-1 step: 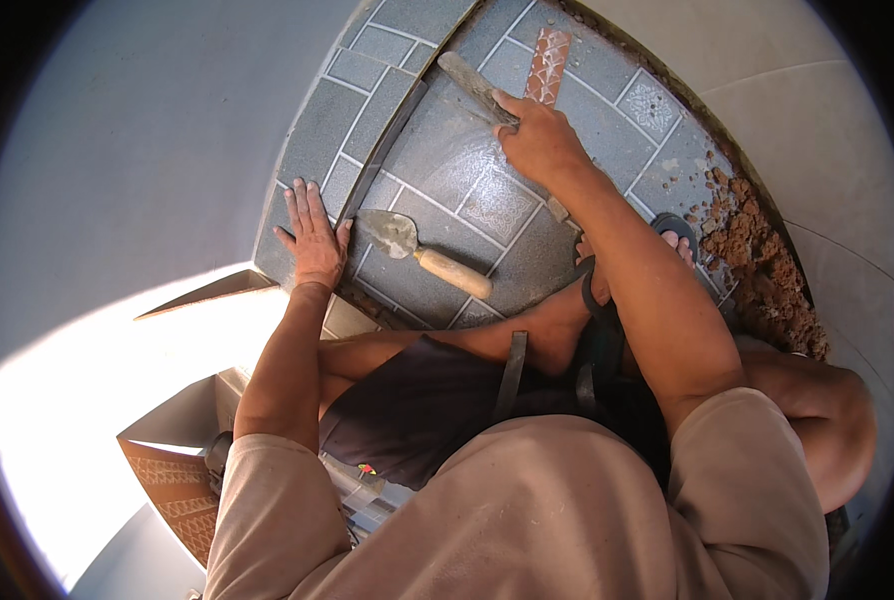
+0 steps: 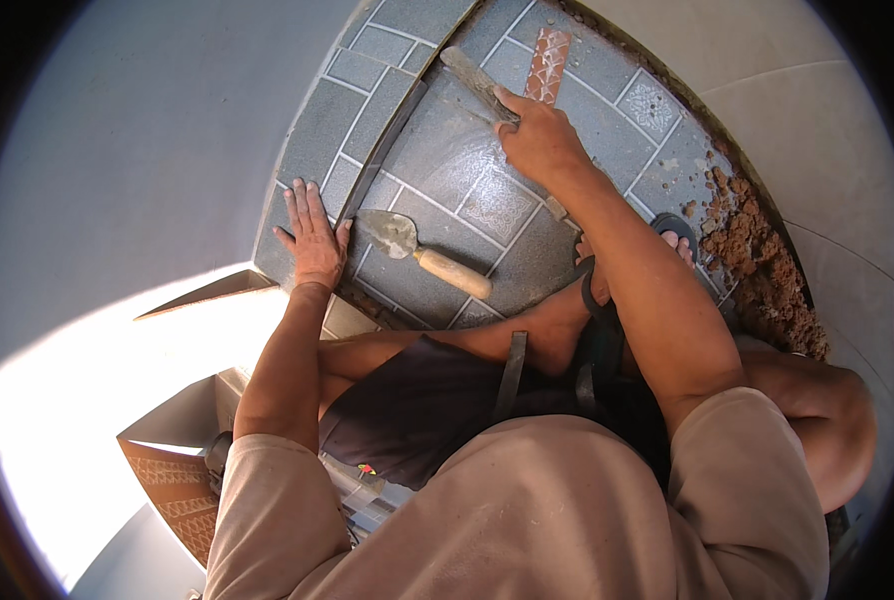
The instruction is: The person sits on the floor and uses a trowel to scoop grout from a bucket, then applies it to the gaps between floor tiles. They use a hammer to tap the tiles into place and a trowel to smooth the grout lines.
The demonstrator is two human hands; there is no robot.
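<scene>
Over the grey paving tiles (image 2: pixel 422 280), near the top of the view, we see a mortar-grey, wooden-looking bar (image 2: pixel 475 82) slanting from the right hand (image 2: pixel 544 140); we cannot tell whether it touches the tile below. Forefinger and thumb close on its near end, while the remaining fingers are hidden from us. Just beyond the bar lies a terracotta strip (image 2: pixel 548 66) with white criss-cross marks, which we take for pattern. Nearer to us, a pointed trowel (image 2: pixel 397 236) rests on the tiles, its wooden handle toward the knees. To its left, the left hand (image 2: pixel 315 245) lies palm down, fingers loosely spread, thumb beside the step edge (image 2: pixel 375 165). Reddish soil clods (image 2: pixel 757 245) heap at the right. On the dark shorts (image 2: pixel 407 400) we notice a tiny coloured mark (image 2: pixel 367 470), too small to read, and at lower left stands a patterned cardboard box (image 2: pixel 172 490).
</scene>
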